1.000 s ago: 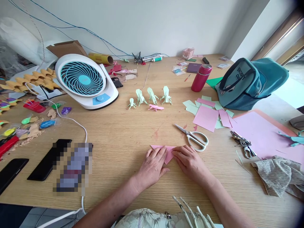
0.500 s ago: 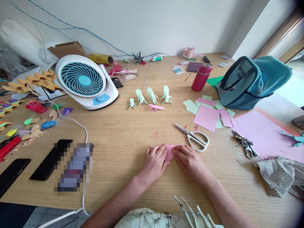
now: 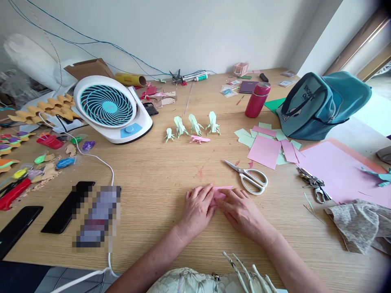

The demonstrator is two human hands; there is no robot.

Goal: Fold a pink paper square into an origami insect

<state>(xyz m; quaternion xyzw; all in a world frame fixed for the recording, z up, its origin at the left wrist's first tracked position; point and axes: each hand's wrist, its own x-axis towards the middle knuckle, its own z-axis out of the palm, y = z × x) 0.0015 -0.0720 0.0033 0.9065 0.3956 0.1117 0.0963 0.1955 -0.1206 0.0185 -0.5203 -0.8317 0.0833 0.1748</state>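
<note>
Pressing pink paper [image 3: 215, 192] at six o'clock on the tabletop [image 3: 152, 183]: our left hand [image 3: 196, 208] and right hand [image 3: 242, 209], fingers upon it; whether pinching, we cannot tell. Scissors [image 3: 245, 177]: two o'clock from paper.

Paper [image 3: 216, 194] under fingers [image 3: 203, 193], fan [image 3: 110, 108] left, scissors [image 3: 242, 172] right

The left hand [image 3: 197, 207] and right hand [image 3: 242, 209] touch pink paper [image 3: 217, 195] near white-handled scissors [image 3: 242, 171].

open passage over tabletop [image 3: 149, 183] at left, scissors [image 3: 243, 172] blocking beyond right hand [image 3: 240, 206], paper figures [image 3: 193, 123] farther ahead
</note>
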